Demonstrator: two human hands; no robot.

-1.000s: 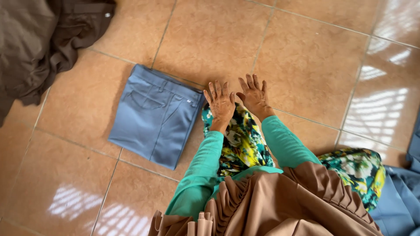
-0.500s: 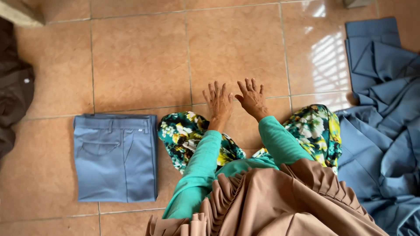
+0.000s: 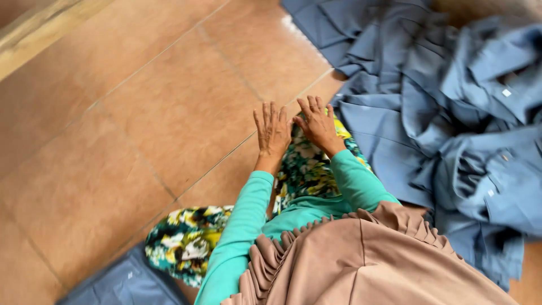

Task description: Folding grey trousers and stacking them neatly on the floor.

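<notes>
The tiled floor (image 3: 130, 141) fills the left and centre of the frame. A heap of rumpled blue garments (image 3: 451, 113) takes the whole right side, running from the top edge down to the lower right. Your floral-print skirt (image 3: 307, 169) spreads from centre to lower left, and a corner of folded blue cloth (image 3: 121, 282) sits at the bottom left edge. Your left hand (image 3: 272, 133) and right hand (image 3: 317, 124) hover side by side at centre, palms down, fingers spread and released, grasping nothing. The blue heap lies just right of your right hand, which is the nearer one; its nearest fold runs diagonally from upper left to lower right.
</notes>
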